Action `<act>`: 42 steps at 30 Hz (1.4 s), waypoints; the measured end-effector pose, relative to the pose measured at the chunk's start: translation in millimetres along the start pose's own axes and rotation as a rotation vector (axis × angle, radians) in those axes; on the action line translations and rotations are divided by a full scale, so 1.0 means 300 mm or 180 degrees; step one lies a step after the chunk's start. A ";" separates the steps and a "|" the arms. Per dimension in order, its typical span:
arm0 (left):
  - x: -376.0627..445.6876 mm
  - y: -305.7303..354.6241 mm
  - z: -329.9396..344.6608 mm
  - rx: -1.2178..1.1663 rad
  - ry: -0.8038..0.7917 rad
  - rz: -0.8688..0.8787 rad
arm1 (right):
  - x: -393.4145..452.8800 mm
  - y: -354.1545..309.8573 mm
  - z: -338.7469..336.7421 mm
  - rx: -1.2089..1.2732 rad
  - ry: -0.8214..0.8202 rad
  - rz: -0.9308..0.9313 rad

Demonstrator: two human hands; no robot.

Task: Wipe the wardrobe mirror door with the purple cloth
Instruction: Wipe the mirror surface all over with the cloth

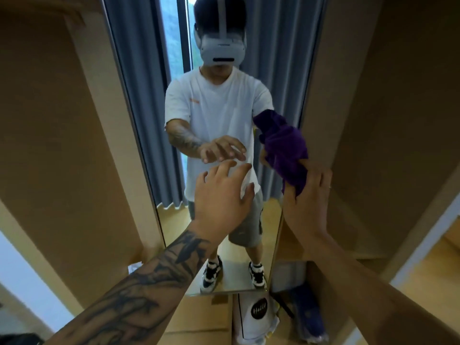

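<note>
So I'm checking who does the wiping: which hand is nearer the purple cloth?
Right. The right hand grips the purple cloth at the mirror door's right edge; the left hand is spread open to the cloth's left, not touching it.

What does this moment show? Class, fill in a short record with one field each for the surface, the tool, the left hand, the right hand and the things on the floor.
surface: wardrobe mirror door, narrow, set between brown panels
tool: purple cloth, bunched, at the mirror's right edge
left hand: open, fingers spread, reaching toward the glass
right hand: grips the cloth's lower end
floor: white bag with a round dark logo, below the mirror
</note>
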State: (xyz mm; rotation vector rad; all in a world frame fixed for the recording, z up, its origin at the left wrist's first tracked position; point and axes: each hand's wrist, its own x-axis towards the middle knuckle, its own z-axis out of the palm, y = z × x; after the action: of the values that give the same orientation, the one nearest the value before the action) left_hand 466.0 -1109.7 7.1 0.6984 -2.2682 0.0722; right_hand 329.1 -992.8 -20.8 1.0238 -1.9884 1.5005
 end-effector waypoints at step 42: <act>0.495 -0.198 -0.784 -0.3957 0.1097 -0.0951 | 0.599 -0.860 0.129 0.0824 0.0397 -0.2310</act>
State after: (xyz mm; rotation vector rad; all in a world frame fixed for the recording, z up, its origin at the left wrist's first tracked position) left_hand 563.4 -1169.0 267.8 0.2726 -1.4318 -1.1538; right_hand 419.7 -1116.7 256.2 1.5022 -1.1476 1.3620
